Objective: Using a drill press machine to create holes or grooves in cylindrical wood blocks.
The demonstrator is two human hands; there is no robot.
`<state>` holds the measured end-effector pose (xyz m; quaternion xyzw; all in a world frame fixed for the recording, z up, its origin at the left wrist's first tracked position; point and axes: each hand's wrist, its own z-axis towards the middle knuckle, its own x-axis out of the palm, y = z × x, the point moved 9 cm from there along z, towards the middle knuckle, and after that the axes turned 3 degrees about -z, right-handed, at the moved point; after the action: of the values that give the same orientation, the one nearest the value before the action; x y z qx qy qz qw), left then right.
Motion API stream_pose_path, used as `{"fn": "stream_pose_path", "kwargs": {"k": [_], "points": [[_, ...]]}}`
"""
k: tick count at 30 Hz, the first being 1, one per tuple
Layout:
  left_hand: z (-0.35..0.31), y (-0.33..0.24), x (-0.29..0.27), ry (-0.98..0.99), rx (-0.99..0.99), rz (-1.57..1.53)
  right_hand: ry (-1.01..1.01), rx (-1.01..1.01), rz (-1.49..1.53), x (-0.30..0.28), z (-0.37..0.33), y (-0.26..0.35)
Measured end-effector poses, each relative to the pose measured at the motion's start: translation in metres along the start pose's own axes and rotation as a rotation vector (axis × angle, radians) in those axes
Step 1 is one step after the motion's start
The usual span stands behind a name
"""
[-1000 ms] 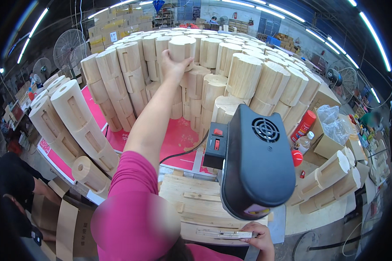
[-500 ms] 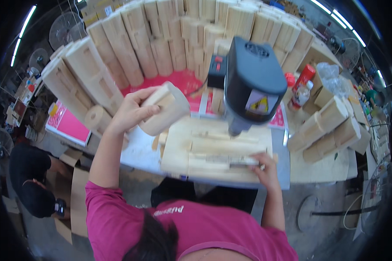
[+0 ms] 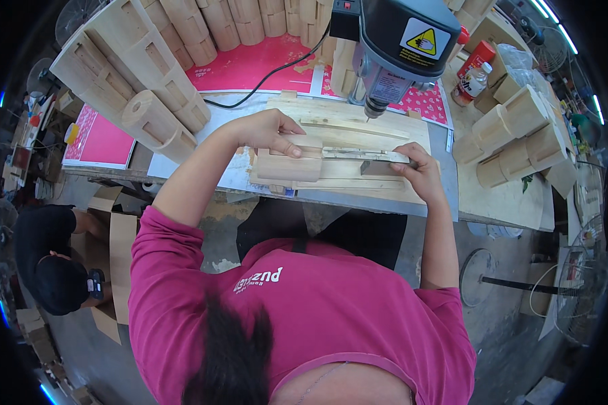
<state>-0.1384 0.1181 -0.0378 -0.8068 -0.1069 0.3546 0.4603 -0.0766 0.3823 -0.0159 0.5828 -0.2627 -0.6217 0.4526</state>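
Note:
A pale wooden cylinder (image 3: 287, 167) lies on its side at the left end of a flat wooden jig board (image 3: 405, 136). My left hand (image 3: 271, 133) is closed over its top, thumb toward me. To the right of the cylinder, a narrow bar (image 3: 358, 154) with marks along it runs lengthwise over the board, its left end against the cylinder. The fingers of my right hand (image 3: 417, 170) pinch the bar's right end. Behind the board stands a dark drill press (image 3: 392, 50), its bit pointing down above the board, apart from the cylinder.
Slotted wooden cylinders (image 3: 142, 54) stand stacked at the left and back on pink sheets (image 3: 250, 64). More cylinders (image 3: 513, 128) stand at right, near a bottle (image 3: 473, 82) and a red can (image 3: 477, 57). A black cable (image 3: 270, 75) crosses behind. Another person (image 3: 47, 260) bends by a carton at lower left.
My left hand has brought the wooden cylinder down from the air onto the board's left end. My right hand stays at the bar's right end. The head view has tilted lower.

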Motion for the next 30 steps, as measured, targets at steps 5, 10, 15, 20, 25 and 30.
{"fn": "stream_pose_path", "kwargs": {"k": [5,10,15,20,25,30], "points": [[0.007,0.005,-0.001,0.016,-0.04,-0.009,-0.018,-0.019,0.001,-0.002,-0.003,0.005],[0.018,-0.006,0.016,0.05,-0.079,-0.063,0.002,-0.004,0.008,-0.001,-0.002,0.002],[0.011,-0.027,0.03,-0.135,-0.079,-0.372,-0.01,-0.06,-0.029,0.002,-0.004,0.001],[-0.031,-0.012,0.044,-0.785,0.342,-0.31,-0.396,-0.191,-0.534,-0.02,-0.032,0.008],[-0.053,-0.035,0.09,-0.866,0.36,0.423,-0.281,0.121,-0.499,-0.016,-0.032,-0.009],[-0.035,-0.041,0.088,-0.922,0.379,0.454,-0.284,0.108,-0.596,-0.031,-0.023,-0.015]]}}
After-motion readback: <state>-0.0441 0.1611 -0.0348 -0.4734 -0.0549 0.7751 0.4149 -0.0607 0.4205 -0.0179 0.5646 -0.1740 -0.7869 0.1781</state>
